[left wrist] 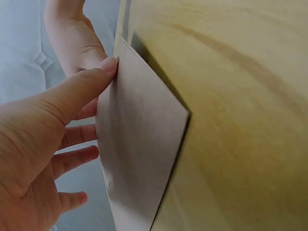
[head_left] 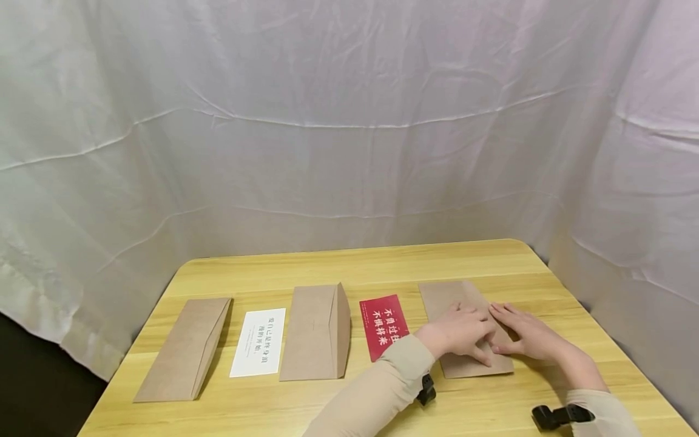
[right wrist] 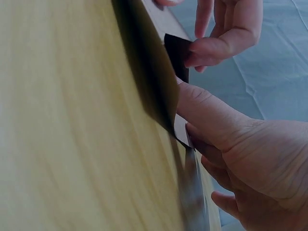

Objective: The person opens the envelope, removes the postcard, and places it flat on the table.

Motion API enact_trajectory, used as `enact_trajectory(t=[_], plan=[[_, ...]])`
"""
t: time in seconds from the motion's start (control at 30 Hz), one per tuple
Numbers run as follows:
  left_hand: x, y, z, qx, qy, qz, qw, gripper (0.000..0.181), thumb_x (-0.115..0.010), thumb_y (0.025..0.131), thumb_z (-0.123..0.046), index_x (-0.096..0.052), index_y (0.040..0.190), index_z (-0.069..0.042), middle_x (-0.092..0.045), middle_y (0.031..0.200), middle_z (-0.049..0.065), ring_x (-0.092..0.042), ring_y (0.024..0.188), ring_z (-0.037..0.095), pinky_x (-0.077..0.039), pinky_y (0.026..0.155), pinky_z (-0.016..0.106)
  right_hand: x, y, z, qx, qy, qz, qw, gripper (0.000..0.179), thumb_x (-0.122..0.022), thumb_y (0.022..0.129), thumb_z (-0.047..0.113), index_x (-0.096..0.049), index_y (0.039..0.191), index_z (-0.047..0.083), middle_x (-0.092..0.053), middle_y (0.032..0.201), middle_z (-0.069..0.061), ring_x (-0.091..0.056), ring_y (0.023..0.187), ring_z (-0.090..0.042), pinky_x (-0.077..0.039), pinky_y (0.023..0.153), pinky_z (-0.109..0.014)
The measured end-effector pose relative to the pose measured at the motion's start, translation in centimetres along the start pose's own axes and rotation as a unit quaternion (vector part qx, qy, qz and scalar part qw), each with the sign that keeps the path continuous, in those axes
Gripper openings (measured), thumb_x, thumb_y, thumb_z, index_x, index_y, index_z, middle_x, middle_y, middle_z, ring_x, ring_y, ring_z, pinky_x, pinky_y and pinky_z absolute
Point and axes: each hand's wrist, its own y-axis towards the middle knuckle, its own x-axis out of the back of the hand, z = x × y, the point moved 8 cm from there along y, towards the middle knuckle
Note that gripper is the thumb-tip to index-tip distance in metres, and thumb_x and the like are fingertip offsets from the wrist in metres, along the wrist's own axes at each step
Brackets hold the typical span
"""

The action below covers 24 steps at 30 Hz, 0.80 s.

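Observation:
Both hands are at the rightmost brown paper envelope (head_left: 442,294) on the table. My left hand (head_left: 464,331) lies over its middle, and in the left wrist view the thumb (left wrist: 108,65) touches the envelope's edge while the other fingers spread beyond it. At the right edge is my right hand (head_left: 526,334), its thumb and forefinger apart. The right wrist view has the right thumb (right wrist: 202,98) against the edge of the paper. Just above it, a dark raised piece of the envelope (right wrist: 175,50) meets a left fingertip. Part of the envelope is hidden beneath the hands.
Left of the hands lies a red card (head_left: 377,321) with white characters. Further left are a second brown envelope (head_left: 308,334), a white printed card (head_left: 256,343) and another envelope (head_left: 180,349). A pale curtain (head_left: 349,158) hangs around the wooden table (head_left: 349,267).

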Motion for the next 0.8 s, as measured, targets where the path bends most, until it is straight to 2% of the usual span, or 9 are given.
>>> enact_trajectory(t=[0.13, 0.27, 0.5, 0.63, 0.8], plan=[[0.2, -0.5, -0.2, -0.003, 0.005, -0.001, 1.0, 0.043, -0.063, 0.08, -0.068, -0.051, 0.106, -0.036, -0.051, 0.116, -0.024, -0.049, 0.121, -0.007, -0.033, 0.117, 0.042, -0.1, 0.0, -0.1, 0.003, 0.001, -0.002, 1.0, 0.091, -0.075, 0.078, 0.048, -0.042, 0.144, -0.005, -0.039, 0.149, -0.029, -0.031, 0.135, -0.056, -0.024, 0.102, -0.074], [0.1, -1.1, -0.2, -0.001, 0.012, 0.005, 0.9999, 0.048, -0.064, 0.079, -0.068, -0.051, 0.115, -0.038, -0.051, 0.124, -0.023, -0.049, 0.125, -0.003, -0.034, 0.116, 0.042, 0.0, 0.0, 0.0, 0.006, -0.004, -0.007, 1.0, 0.09, -0.075, 0.078, 0.048, -0.043, 0.144, -0.004, -0.04, 0.148, -0.029, -0.031, 0.135, -0.056, -0.026, 0.102, -0.074], [-0.4, -1.8, -0.2, -0.006, 0.035, 0.028, 0.999, 0.08, -0.064, 0.071, -0.077, -0.042, 0.141, -0.044, -0.038, 0.144, -0.02, -0.033, 0.138, 0.002, -0.038, 0.113, 0.039, 0.1, 0.1, 0.0, -0.001, -0.008, -0.004, 1.0, 0.091, -0.075, 0.078, 0.049, -0.043, 0.144, -0.004, -0.04, 0.149, -0.029, -0.031, 0.135, -0.056, -0.024, 0.102, -0.075], [-0.5, -2.1, -0.2, -0.01, 0.037, 0.027, 0.9989, 0.084, -0.064, 0.07, -0.078, -0.039, 0.143, -0.045, -0.036, 0.147, -0.02, -0.03, 0.14, 0.003, -0.042, 0.109, 0.038, 0.1, 0.1, -0.1, -0.002, -0.009, -0.004, 0.9999, 0.091, -0.075, 0.078, 0.049, -0.043, 0.144, -0.004, -0.04, 0.149, -0.029, -0.031, 0.135, -0.056, -0.024, 0.102, -0.075], [-0.4, -2.5, -0.2, -0.017, 0.04, 0.008, 0.999, 0.086, -0.062, 0.07, -0.079, -0.039, 0.144, -0.042, -0.037, 0.146, -0.019, -0.031, 0.139, 0.003, -0.048, 0.102, 0.036, -0.1, 0.0, -0.1, 0.001, -0.021, -0.005, 0.9998, 0.09, -0.074, 0.079, 0.05, -0.043, 0.144, -0.004, -0.041, 0.148, -0.028, -0.032, 0.135, -0.055, -0.025, 0.101, -0.075]])
